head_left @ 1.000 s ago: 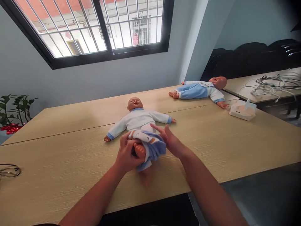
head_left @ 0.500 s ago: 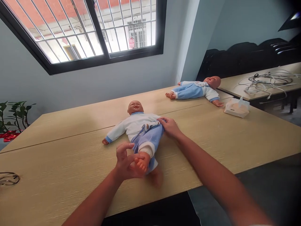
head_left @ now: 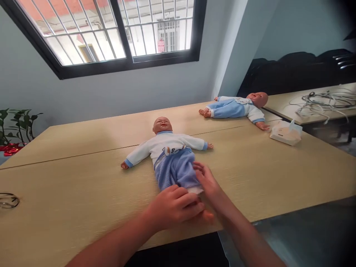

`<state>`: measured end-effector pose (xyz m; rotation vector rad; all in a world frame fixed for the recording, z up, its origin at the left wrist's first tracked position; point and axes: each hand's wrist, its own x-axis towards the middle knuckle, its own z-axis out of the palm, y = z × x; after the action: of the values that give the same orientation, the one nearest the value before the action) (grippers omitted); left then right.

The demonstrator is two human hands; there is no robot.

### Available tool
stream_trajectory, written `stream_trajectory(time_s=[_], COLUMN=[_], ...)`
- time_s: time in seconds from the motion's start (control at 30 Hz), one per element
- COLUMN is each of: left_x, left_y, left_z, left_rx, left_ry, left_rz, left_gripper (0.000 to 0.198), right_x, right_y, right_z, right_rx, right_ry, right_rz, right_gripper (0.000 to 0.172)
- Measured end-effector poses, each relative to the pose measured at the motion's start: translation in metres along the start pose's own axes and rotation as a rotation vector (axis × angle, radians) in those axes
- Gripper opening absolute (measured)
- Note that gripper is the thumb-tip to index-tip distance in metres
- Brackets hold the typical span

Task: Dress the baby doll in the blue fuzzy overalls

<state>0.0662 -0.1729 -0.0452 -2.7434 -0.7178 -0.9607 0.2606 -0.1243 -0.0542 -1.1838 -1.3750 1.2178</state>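
A baby doll (head_left: 167,139) lies on its back on the table, its head away from me and both arms spread. It wears a white top with blue collar and cuffs, and blue trousers (head_left: 175,168). My left hand (head_left: 178,205) is closed around a lower leg near the white trouser cuff, covering much of the ankle. Part of a foot (head_left: 207,216) shows, blurred, beyond its fingertips. Alongside the trouser leg on the right, my right hand (head_left: 208,185) touches the fabric with its fingers fairly straight and slightly apart; its thumb is hidden.
A second doll (head_left: 230,106) lies at the back right, near a tissue box (head_left: 286,132). Tangled cables (head_left: 325,102) cover part of another table. Glasses (head_left: 9,200) rest at the left edge. A barred window (head_left: 119,33) and a plant (head_left: 19,128) are beyond the table.
The raised leg has come down toward the table and right, with my left hand over it. My right hand has left the waist and moved down beside the leg, uncovering the doll's arm.
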Motion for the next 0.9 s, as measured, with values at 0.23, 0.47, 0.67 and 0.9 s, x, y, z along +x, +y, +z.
stream_trajectory(time_s=[0.23, 0.47, 0.67, 0.9], left_x=[-0.006, -0.041, -0.055, -0.058], left_y=[-0.015, -0.080, -0.110, -0.111], left_z=[0.000, -0.013, -0.025, -0.019], left_rx=[-0.279, -0.318, -0.549, -0.944], left_ry=[-0.079, 0.106, -0.189, 0.067], left_rz=[0.020, -0.780, -0.821, -0.914], left_gripper=[0.047, 0.046, 0.045, 0.045], right_x=[-0.042, -0.041, -0.103, -0.126], right_y=[-0.006, 0.006, 0.018, 0.032], right_z=[-0.027, -0.035, 0.000, 0.034], right_rx=[0.003, -0.178, -0.812, -1.137], right_ry=[-0.253, -0.125, 0.248, 0.128], right_rz=[0.292, 0.149, -0.432, -0.433], right_gripper=[0.088, 0.057, 0.025, 0.046])
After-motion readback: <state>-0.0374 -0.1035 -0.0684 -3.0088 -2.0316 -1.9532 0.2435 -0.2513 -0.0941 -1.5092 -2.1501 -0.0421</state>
